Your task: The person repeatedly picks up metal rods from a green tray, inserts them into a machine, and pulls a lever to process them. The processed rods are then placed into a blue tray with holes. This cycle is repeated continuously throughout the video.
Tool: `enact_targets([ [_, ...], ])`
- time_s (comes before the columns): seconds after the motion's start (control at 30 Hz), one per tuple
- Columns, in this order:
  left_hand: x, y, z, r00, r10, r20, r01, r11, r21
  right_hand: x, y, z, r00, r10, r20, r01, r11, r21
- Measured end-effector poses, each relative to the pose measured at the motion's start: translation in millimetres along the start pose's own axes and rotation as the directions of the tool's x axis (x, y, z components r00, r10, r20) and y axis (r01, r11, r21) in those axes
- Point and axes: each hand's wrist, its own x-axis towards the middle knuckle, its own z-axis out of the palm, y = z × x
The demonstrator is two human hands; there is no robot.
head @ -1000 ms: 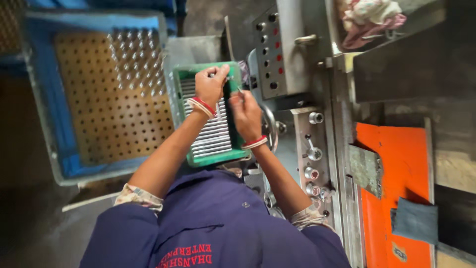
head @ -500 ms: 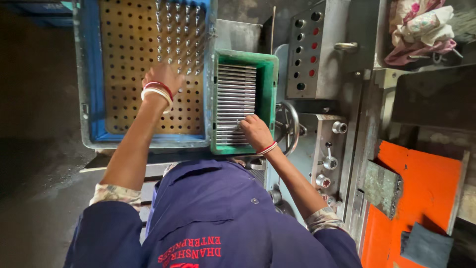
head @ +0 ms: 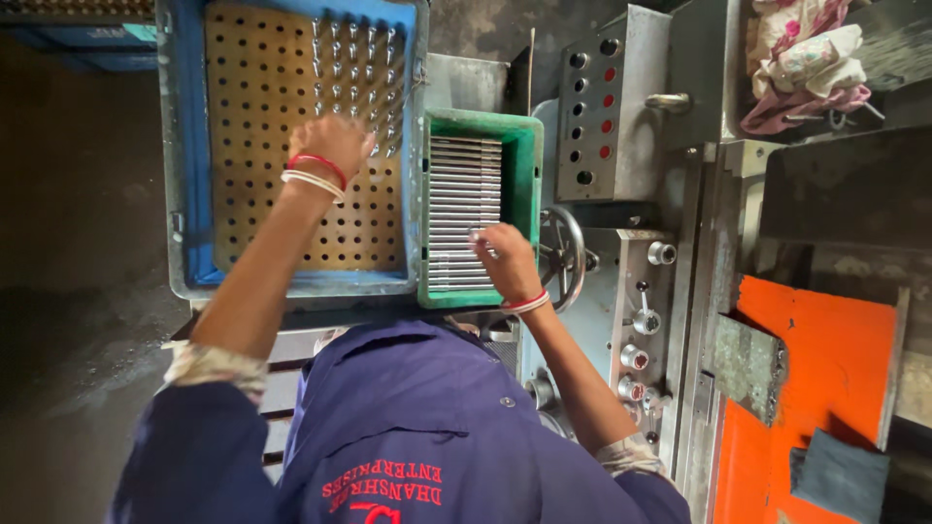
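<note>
**Hands at the peg board and the rod tray**

The left hand (head: 338,146) reaches over the perforated board (head: 262,165), a flat tan plate full of round holes that lies inside a blue crate (head: 184,146). The fingers curl down onto the board at the near edge of a cluster of upright metal pins (head: 354,58), which fill the holes in the far right part of the board. Whether the fingers grip a pin cannot be told; the hand hides its own fingertips. Red and white bangles sit on this wrist.

The right hand (head: 507,260) rests on the near part of the green tray (head: 529,146), just right of the blue crate and touching its wall. The tray holds a row of metal rods (head: 464,184) laid side by side, crosswise. The fingers are bent and pinched on the rods at the near right of the row; a rod appears caught between the fingertips, though the grip is partly hidden.

Right of the tray stands a grey control panel (head: 607,107) with red and black buttons. A round handwheel (head: 563,257) sits just beside the right hand. Bundled cloths (head: 806,63) lie at far right; an orange plate (head: 825,388) lies at near right.
</note>
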Motion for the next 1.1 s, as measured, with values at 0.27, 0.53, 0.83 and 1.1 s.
enact_targets([
  [0.27, -38, 46, -44, 0.970, 0.218, 0.108, -0.031, 0.549, -0.835, 42, -56, -31, 0.988, 0.125, 0.095, -0.141, 0.972, 0.187],
  [0.53, -43, 79, 25, 0.946, 0.075, 0.317, 0.314, -0.468, -0.826, 8, -86, -61, 0.974, 0.223, 0.044, -0.224, 0.974, 0.030],
  [0.83, -45, 129, 32, 0.872, 0.335, 0.358, 0.490, -0.557, -0.671, -14, -111, -51, 0.972, 0.035, -0.233, -0.114, 0.935, -0.335],
  [1.1, -63, 196, 12, 0.989, 0.076, 0.126, 0.136, -0.163, -0.977, -46, -113, -59, 0.958, 0.218, -0.188, -0.243, 0.963, -0.119],
])
